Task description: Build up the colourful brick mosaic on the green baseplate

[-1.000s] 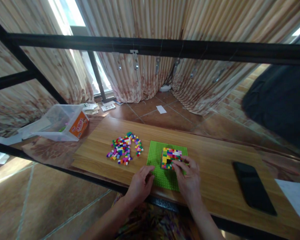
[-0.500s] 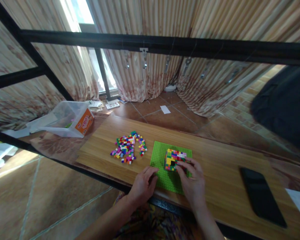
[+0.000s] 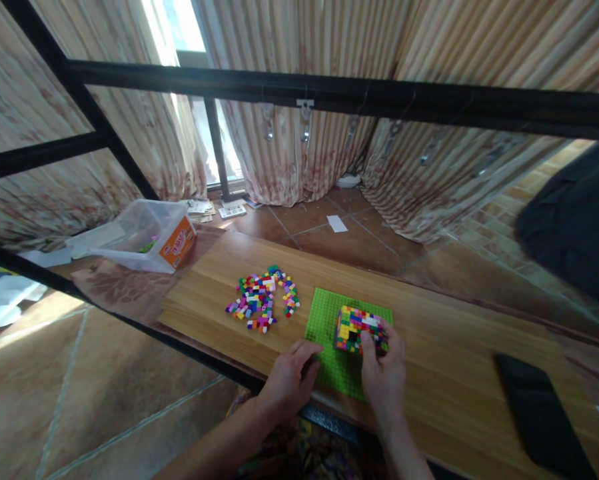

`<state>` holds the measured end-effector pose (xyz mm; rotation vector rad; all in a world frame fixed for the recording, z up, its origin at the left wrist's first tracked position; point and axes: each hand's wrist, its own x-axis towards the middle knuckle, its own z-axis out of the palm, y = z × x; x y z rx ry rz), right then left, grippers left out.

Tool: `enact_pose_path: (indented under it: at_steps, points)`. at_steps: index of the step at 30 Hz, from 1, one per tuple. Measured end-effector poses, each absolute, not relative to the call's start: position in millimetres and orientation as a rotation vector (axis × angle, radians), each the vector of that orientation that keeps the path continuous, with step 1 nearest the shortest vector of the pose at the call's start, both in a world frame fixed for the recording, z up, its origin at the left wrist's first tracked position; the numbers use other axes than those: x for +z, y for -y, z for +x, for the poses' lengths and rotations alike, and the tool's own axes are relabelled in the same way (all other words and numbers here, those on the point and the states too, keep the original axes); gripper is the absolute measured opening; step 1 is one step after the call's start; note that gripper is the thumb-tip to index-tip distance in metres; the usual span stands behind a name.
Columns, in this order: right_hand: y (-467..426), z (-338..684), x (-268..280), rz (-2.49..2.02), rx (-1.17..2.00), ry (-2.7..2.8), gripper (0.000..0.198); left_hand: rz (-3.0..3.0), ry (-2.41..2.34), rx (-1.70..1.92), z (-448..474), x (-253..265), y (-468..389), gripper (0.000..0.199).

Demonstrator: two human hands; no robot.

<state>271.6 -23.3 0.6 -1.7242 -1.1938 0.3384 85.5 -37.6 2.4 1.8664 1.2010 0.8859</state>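
A block built of small multicoloured toy bricks [image 3: 352,327] sits on a green studded baseplate [image 3: 329,380], with a dark spot on its top. My right hand [image 3: 386,363] is closed on the block's right side, thumb on the top near the front and fingers at the far right edge; part of the block is hidden under it. At the plate's left front edge rests my left hand [image 3: 292,373], its fingers loosely curved, thumb and forefinger apart, nothing visible between them. Left of the plate lies a pile of loose small bricks [image 3: 256,297] in many colours.
A black phone [image 3: 542,413] lies on the wooden tabletop [image 3: 444,360] at the right. Past the table's left end stands a clear plastic bin [image 3: 139,260] with an orange label. A black metal bar [image 3: 259,87] crosses in front of striped curtains [image 3: 309,33].
My right hand has shifted from a fingertip pinch at the block's front right to thumb on top and fingers along its right side. My left hand stays put; the view has turned slightly.
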Motion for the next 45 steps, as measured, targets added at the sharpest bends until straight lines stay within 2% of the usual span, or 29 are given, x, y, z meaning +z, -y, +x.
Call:
enact_pose_path:
  at_steps: [23, 31, 36, 45]
  points:
    - [28, 263, -10, -1.764, 0.247, 1.160, 0.061, 1.820, -1.197, 0.961, 87, 7, 40, 0.021]
    - [28, 272, -13, -1.796, 0.341, 1.140, 0.065, 1.665, -1.640, 1.249, 27, 19, 32, 0.020]
    - [30, 273, -8, -1.730, 0.421, 1.088, 0.061, 1.744, -1.866, 1.147, -6, 9, 23, 0.027]
    - [39, 284, -6, -1.753, 0.427, 0.989, 0.063, 1.855, -1.909, 0.919, -5, 9, 16, 0.011]
